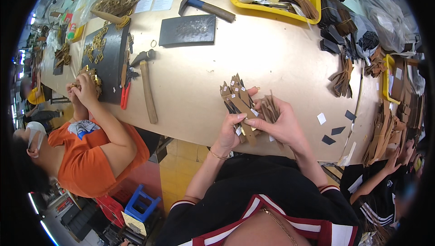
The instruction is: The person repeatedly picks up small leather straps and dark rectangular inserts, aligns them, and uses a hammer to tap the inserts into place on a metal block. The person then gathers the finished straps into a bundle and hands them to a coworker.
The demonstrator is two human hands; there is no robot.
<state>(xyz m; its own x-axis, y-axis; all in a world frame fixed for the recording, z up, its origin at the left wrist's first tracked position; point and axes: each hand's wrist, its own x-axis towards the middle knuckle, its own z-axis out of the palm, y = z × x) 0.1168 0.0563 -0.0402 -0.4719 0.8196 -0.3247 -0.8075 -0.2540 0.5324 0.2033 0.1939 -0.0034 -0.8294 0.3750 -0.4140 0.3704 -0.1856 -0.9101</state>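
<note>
Both my hands are over the near edge of the tan table, close together. In my left hand [230,132] is a fanned bundle of brown leather strips [238,94] with pointed ends and small white labels, some dark strips among them. My right hand [283,121] grips a second, thinner bunch of brown strips [270,110]. The thumbs of both hands meet at one brown strip [250,132] that slants down between them. Some of the fingers are hidden behind the strips.
A black block [188,31] and hammer [206,7] lie ahead, another hammer [147,87] to the left. A yellow tray [276,14] of strips and scraps is at the far side. Strip bundles [343,76] lie right. At left, an orange-shirted person [97,155] handles brass pieces.
</note>
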